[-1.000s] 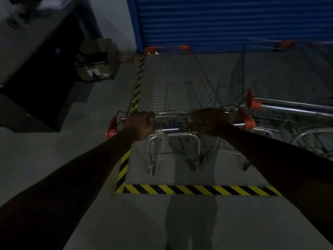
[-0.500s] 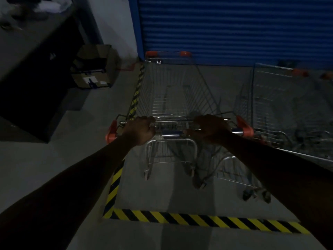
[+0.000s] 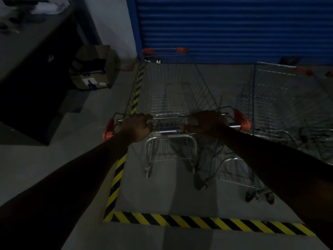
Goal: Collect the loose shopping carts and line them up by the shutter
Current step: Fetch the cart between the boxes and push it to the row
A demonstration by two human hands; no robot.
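Note:
A wire shopping cart (image 3: 171,91) with orange corner caps stands in front of me, its nose close to the blue roller shutter (image 3: 234,27). My left hand (image 3: 137,128) grips the left part of its handle bar (image 3: 169,129). My right hand (image 3: 207,123) grips the bar to the right. A second wire cart (image 3: 281,105) stands to the right, alongside the first, also pointing towards the shutter. Both carts sit inside a bay marked by yellow-and-black floor tape (image 3: 198,221).
A cardboard box (image 3: 93,69) lies on the floor at the left near the wall. A dark counter or cabinet (image 3: 32,83) fills the far left. The grey concrete floor (image 3: 54,150) is dimly lit.
The cart has rolled forward towards the shutter with both hands still on its handle. The floor tape line has slid nearer to me, and the right cart has shifted relative to mine.

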